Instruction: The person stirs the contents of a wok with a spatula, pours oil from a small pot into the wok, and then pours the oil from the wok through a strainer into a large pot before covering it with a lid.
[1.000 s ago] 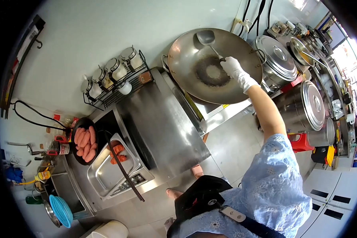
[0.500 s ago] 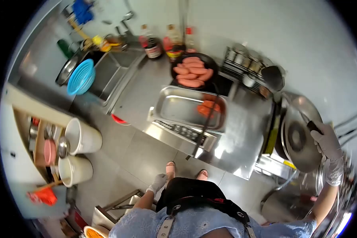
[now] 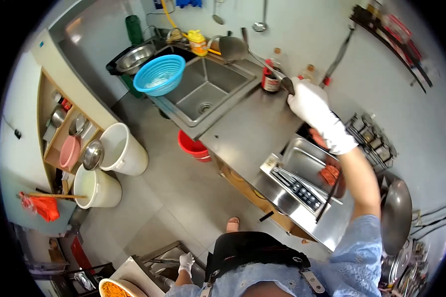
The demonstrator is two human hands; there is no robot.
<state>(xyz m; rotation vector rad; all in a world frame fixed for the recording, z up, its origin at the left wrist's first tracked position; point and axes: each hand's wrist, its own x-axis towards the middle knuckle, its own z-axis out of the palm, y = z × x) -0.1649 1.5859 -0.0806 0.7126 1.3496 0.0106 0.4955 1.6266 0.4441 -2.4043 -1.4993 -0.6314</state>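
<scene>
My right hand (image 3: 309,105), in a white glove with a clear cuff, grips the dark handle of a wok spatula (image 3: 233,48). Its wide metal blade is lifted over the back edge of the sink (image 3: 210,79). Behind that hand stand a dark sauce bottle (image 3: 271,81) and another bottle (image 3: 308,73). Under my right forearm lies a steel tray (image 3: 302,156) with reddish meat pieces (image 3: 329,174); sausages (image 3: 318,138) beside it are mostly hidden. Low down, my gloved left hand (image 3: 187,261) hangs by a metal stand (image 3: 176,247), loosely open, holding nothing I can see.
A blue basket (image 3: 159,74) rests at the sink's left, near a yellow bottle (image 3: 197,43). White buckets (image 3: 134,153) and a red bucket (image 3: 194,148) stand on the floor. A wok (image 3: 397,215) is at right, below a spice rack (image 3: 371,138). An induction cooker (image 3: 297,190) edges the counter.
My right hand has swung from the wok at the right across to the sink side, bringing the spatula raised with it. My view has turned left. My left hand stays low by the stand.
</scene>
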